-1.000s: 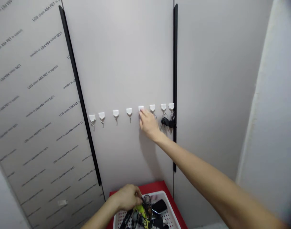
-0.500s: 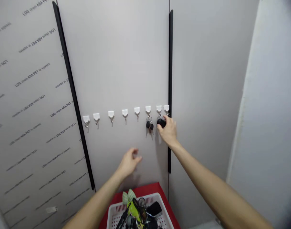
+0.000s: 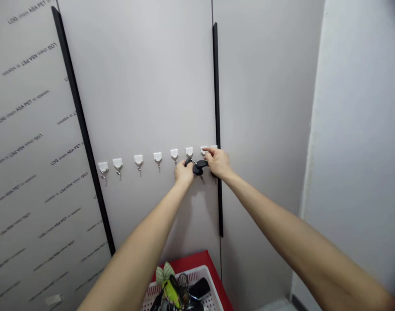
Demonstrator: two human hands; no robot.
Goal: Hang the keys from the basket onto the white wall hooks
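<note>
A row of white hooks (image 3: 138, 160) runs across the pale cabinet door. Between my hands, just below the hooks near the right end, is a bunch of keys with black heads (image 3: 198, 167). My left hand (image 3: 183, 173) is closed on the left side of the bunch, beneath one hook. My right hand (image 3: 218, 163) pinches the bunch from the right, its index finger reaching up by the hook (image 3: 202, 149) beside it. My fingers hide the key ring and the rightmost hook in part, so I cannot tell whether the ring is on a hook.
Below, a white plastic basket (image 3: 202, 271) full of keys and key fobs stands on a red surface (image 3: 197, 258). Long black handles (image 3: 216, 86) run up the door edges. A white wall (image 3: 356, 129) stands on the right.
My left hand has risen from above the basket to the keys and closed on them. My right hand stays by the right-end hooks, its fingers shifted. The view has turned slightly right.
</note>
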